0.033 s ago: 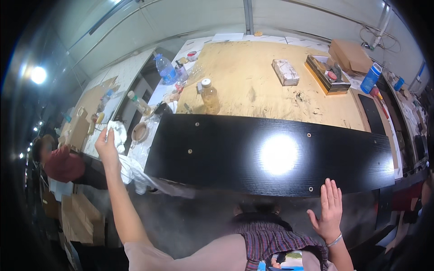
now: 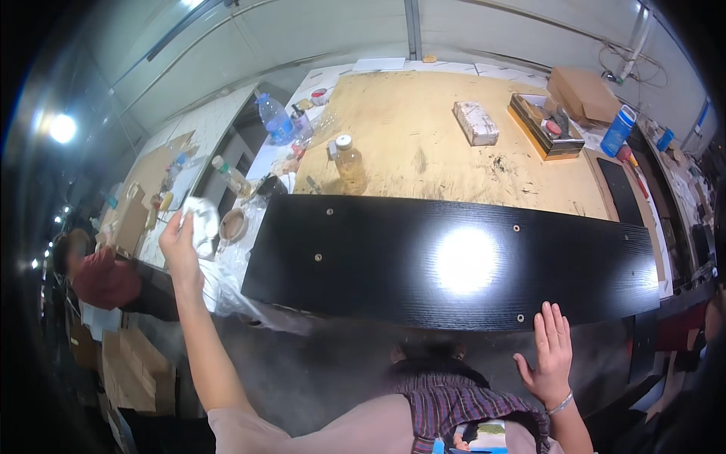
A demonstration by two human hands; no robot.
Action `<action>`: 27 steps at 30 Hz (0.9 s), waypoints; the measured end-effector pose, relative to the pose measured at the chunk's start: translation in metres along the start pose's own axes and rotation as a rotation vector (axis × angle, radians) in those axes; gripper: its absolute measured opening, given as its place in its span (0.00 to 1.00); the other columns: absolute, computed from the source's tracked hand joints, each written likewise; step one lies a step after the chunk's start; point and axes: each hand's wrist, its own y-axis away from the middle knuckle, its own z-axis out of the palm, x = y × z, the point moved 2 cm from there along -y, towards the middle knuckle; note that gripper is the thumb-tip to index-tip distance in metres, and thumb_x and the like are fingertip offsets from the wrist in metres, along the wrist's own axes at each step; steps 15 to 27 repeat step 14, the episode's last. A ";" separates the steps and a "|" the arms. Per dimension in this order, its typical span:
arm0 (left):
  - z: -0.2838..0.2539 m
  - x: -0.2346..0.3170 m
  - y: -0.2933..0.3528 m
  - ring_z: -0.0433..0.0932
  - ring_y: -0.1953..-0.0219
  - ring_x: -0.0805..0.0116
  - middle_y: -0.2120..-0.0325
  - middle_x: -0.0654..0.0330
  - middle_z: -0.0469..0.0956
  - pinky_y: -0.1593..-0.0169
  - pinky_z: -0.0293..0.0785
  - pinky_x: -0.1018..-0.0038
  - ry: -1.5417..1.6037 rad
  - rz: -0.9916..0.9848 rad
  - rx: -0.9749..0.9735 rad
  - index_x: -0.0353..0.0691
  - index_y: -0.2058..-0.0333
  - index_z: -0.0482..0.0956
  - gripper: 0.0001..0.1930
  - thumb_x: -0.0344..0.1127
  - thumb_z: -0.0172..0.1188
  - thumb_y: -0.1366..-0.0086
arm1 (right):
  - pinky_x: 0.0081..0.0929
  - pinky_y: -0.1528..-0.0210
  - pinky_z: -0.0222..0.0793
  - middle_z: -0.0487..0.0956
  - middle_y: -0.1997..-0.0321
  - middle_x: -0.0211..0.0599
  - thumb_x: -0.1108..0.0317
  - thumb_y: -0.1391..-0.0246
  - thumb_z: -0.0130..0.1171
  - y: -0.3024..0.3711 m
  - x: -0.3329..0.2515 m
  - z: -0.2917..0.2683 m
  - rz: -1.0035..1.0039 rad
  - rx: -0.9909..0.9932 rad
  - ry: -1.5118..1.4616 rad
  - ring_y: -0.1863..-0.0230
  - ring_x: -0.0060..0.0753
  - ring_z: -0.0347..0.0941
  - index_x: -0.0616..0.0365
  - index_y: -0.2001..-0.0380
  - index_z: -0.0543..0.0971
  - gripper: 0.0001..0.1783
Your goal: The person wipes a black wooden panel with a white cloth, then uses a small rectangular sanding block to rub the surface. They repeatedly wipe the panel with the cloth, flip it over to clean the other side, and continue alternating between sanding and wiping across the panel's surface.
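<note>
A long black board (image 2: 393, 265) with several small metal-ringed holes lies across the front of the worktable, a bright lamp reflection on its surface. Out past its left end, my left hand (image 2: 180, 246) is raised, with fingers closed on a white cloth (image 2: 203, 227) that hangs bunched beside them. My right hand (image 2: 550, 352) lies open at the board's near edge toward the right, its outstretched fingertips over the edge and its thumb apart. Nothing shows in that hand.
Behind the board stand a bottle of yellowish liquid (image 2: 350, 166), a wrapped white block (image 2: 476, 123) and an open box of tools (image 2: 546, 129). A round bowl (image 2: 234, 225) and white plastic sheeting (image 2: 234, 291) are at the left. Another person (image 2: 106, 280) is at far left.
The cloth at my left hand has shifted and hangs in a fuller bunch. My right hand stays in place at the board's edge.
</note>
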 end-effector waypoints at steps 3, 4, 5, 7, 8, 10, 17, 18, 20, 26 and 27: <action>0.118 0.063 0.029 0.80 0.62 0.78 0.63 0.60 0.85 0.57 0.75 0.78 0.109 -0.078 -0.488 0.25 0.48 0.80 0.16 0.31 0.60 0.28 | 0.57 0.27 0.56 0.63 0.25 0.60 0.70 0.66 0.77 -0.017 -0.004 -0.018 -0.025 0.018 -0.021 0.24 0.63 0.58 0.61 0.36 0.73 0.47; 0.161 0.072 0.044 0.81 0.61 0.77 0.63 0.59 0.85 0.56 0.76 0.75 0.105 -0.008 -0.582 0.26 0.49 0.81 0.16 0.32 0.61 0.29 | 0.57 0.27 0.57 0.64 0.26 0.59 0.69 0.66 0.77 -0.028 -0.004 -0.020 -0.024 0.003 -0.023 0.25 0.63 0.59 0.61 0.37 0.73 0.47; 0.204 0.068 0.056 0.81 0.61 0.75 0.62 0.59 0.86 0.56 0.77 0.73 0.128 0.065 -0.698 0.27 0.49 0.82 0.16 0.33 0.62 0.30 | 0.56 0.27 0.58 0.64 0.26 0.58 0.69 0.67 0.78 -0.036 0.000 -0.023 0.005 -0.011 -0.001 0.25 0.62 0.60 0.61 0.37 0.73 0.48; 0.256 0.046 0.065 0.84 0.61 0.66 0.62 0.54 0.87 0.54 0.77 0.67 -0.066 0.163 -0.820 0.33 0.49 0.84 0.19 0.40 0.65 0.34 | 0.53 0.29 0.61 0.68 0.30 0.58 0.65 0.70 0.80 -0.053 -0.001 -0.019 -0.066 -0.016 -0.038 0.29 0.59 0.64 0.62 0.40 0.74 0.48; 0.278 0.039 0.070 0.84 0.61 0.59 0.62 0.51 0.86 0.53 0.77 0.64 -0.190 0.218 -0.873 0.36 0.50 0.84 0.21 0.43 0.65 0.36 | 0.52 0.29 0.61 0.69 0.31 0.58 0.64 0.66 0.79 -0.055 -0.001 -0.009 -0.109 -0.021 -0.031 0.30 0.58 0.66 0.63 0.41 0.75 0.44; 0.306 0.023 0.083 0.83 0.56 0.45 0.60 0.46 0.85 0.51 0.76 0.58 -0.465 0.350 -0.933 0.40 0.52 0.85 0.23 0.49 0.67 0.41 | 0.52 0.32 0.66 0.74 0.35 0.57 0.67 0.49 0.66 -0.053 0.003 0.008 -0.159 0.078 0.085 0.33 0.56 0.71 0.62 0.41 0.76 0.31; 0.348 0.035 0.114 0.82 0.53 0.44 0.59 0.46 0.81 0.48 0.77 0.55 -0.704 0.551 -0.903 0.42 0.57 0.89 0.22 0.51 0.75 0.46 | 0.49 0.33 0.70 0.75 0.33 0.51 0.69 0.44 0.59 -0.042 0.007 0.014 -0.110 0.234 0.066 0.34 0.53 0.74 0.57 0.41 0.77 0.26; 0.348 0.035 0.114 0.82 0.53 0.44 0.59 0.46 0.81 0.48 0.77 0.55 -0.704 0.551 -0.903 0.42 0.57 0.89 0.22 0.51 0.75 0.46 | 0.49 0.33 0.70 0.75 0.33 0.51 0.69 0.44 0.59 -0.042 0.007 0.014 -0.110 0.234 0.066 0.34 0.53 0.74 0.57 0.41 0.77 0.26; 0.348 0.035 0.114 0.82 0.53 0.44 0.59 0.46 0.81 0.48 0.77 0.55 -0.704 0.551 -0.903 0.42 0.57 0.89 0.22 0.51 0.75 0.46 | 0.49 0.33 0.70 0.75 0.33 0.51 0.69 0.44 0.59 -0.042 0.007 0.014 -0.110 0.234 0.066 0.34 0.53 0.74 0.57 0.41 0.77 0.26; 0.348 0.035 0.114 0.82 0.53 0.44 0.59 0.46 0.81 0.48 0.77 0.55 -0.704 0.551 -0.903 0.42 0.57 0.89 0.22 0.51 0.75 0.46 | 0.49 0.33 0.70 0.75 0.33 0.51 0.69 0.44 0.59 -0.042 0.007 0.014 -0.110 0.234 0.066 0.34 0.53 0.74 0.57 0.41 0.77 0.26; 0.348 0.035 0.114 0.82 0.53 0.44 0.59 0.46 0.81 0.48 0.77 0.55 -0.704 0.551 -0.903 0.42 0.57 0.89 0.22 0.51 0.75 0.46 | 0.49 0.33 0.70 0.75 0.33 0.51 0.69 0.44 0.59 -0.042 0.007 0.014 -0.110 0.234 0.066 0.34 0.53 0.74 0.57 0.41 0.77 0.26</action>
